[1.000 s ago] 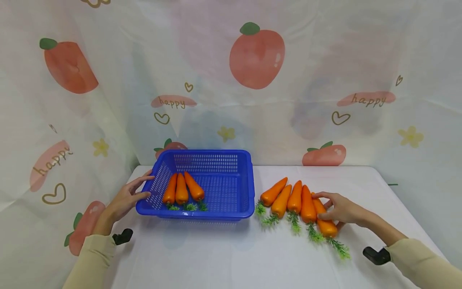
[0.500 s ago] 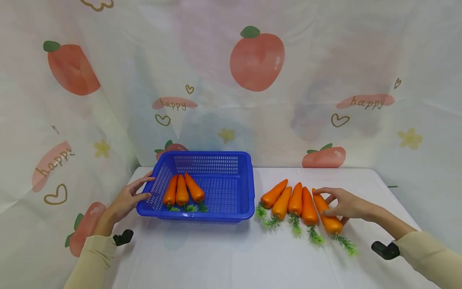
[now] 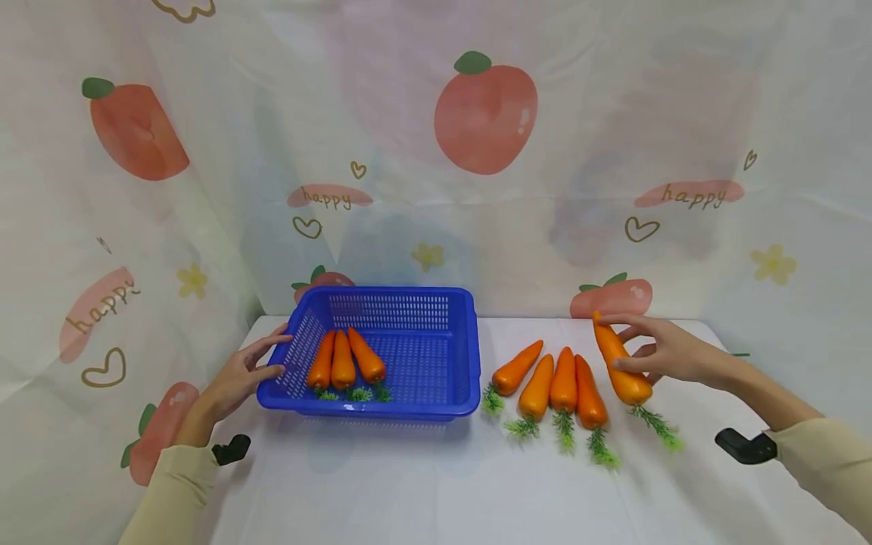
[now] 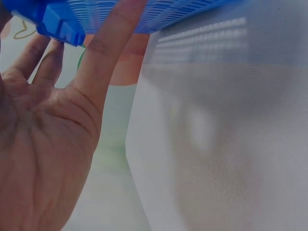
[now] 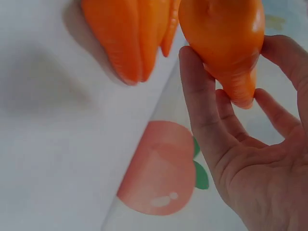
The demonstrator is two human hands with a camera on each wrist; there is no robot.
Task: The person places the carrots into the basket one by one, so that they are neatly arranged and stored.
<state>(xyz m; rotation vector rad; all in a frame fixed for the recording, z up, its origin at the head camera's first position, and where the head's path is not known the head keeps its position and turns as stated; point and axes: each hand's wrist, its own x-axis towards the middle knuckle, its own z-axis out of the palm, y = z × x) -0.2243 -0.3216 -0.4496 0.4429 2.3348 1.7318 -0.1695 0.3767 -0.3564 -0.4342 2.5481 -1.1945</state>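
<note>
My right hand (image 3: 671, 350) pinches an orange carrot (image 3: 620, 363) between thumb and fingers. The carrot tilts with its tip up and its green top hanging toward me. In the right wrist view this carrot (image 5: 226, 36) fills the space between the fingertips. Left of it, several more carrots (image 3: 564, 378) lie side by side on the white table, greens toward me. My left hand (image 3: 238, 378) touches the left rim of a blue plastic basket (image 3: 381, 406), its fingers fairly straight. From below, the left wrist view shows the thumb (image 4: 103, 57) against the basket (image 4: 168, 12).
Inside the basket, 3 carrots (image 3: 342, 363) lie together on the left of its slotted floor. A printed cloth backdrop (image 3: 381, 98) rises behind the white table (image 3: 436, 484) and along its sides. A black wrist device (image 3: 745, 446) sits at the right sleeve.
My right hand has drawn the rightmost carrot away from the row and lifted it up and back. The neighbouring carrots have shifted slightly. My left hand stays at the basket.
</note>
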